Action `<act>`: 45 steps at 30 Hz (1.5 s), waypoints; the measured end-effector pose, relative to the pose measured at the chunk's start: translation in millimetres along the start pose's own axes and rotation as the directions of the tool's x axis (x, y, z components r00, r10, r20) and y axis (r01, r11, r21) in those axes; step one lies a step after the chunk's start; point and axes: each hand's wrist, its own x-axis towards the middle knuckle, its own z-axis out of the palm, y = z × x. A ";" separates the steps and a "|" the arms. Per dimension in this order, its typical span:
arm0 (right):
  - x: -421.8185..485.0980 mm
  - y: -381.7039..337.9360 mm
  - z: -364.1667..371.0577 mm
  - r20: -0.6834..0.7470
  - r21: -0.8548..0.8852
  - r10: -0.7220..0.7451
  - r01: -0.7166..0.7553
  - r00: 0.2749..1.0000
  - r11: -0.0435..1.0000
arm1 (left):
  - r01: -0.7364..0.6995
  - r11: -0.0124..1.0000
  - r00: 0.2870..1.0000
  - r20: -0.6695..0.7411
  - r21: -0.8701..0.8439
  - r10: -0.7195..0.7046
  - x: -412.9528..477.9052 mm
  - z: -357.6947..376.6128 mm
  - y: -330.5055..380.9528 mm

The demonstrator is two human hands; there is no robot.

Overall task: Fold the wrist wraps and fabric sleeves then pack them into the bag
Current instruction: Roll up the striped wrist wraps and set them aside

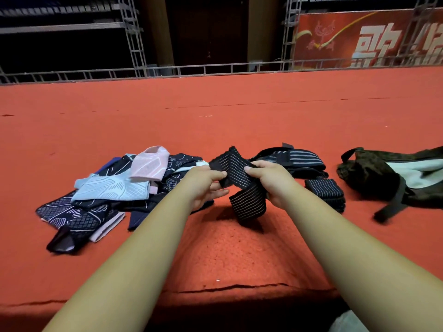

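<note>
Head view: wrist wrap [239,173] mid-fold above red carpet [215,111].
Left hand [206,185] and right hand [268,180] pinch it, tail hanging free for folding; bag [374,173] lies right.

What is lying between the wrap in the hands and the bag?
In the head view, a folded wrap and, behind it, a loose heap of wraps lie on the carpet between the held wrap and the bag.

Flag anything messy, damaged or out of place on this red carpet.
The patterned fabric sleeves lie in a jumbled, overlapping heap at left. The red carpet looks split along its near edge. The black striped wrist wrap being folded looks fine.
</note>
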 end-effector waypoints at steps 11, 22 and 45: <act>-19.2 1.0 -29.7 0.364 0.141 0.272 -0.341 0.891 0.929 | -0.321 0.946 0.889 -0.358 -0.046 0.284 26.9 -2.1 56.5; -13.5 41.0 -28.7 0.410 -0.187 0.236 -0.172 0.881 0.967 | -0.272 0.957 0.908 -0.300 0.105 0.291 44.4 6.1 32.5; -1.4 37.8 -17.3 0.314 -0.207 0.046 0.022 0.948 0.978 | -0.402 0.912 0.871 -0.275 0.080 0.407 38.7 5.5 61.3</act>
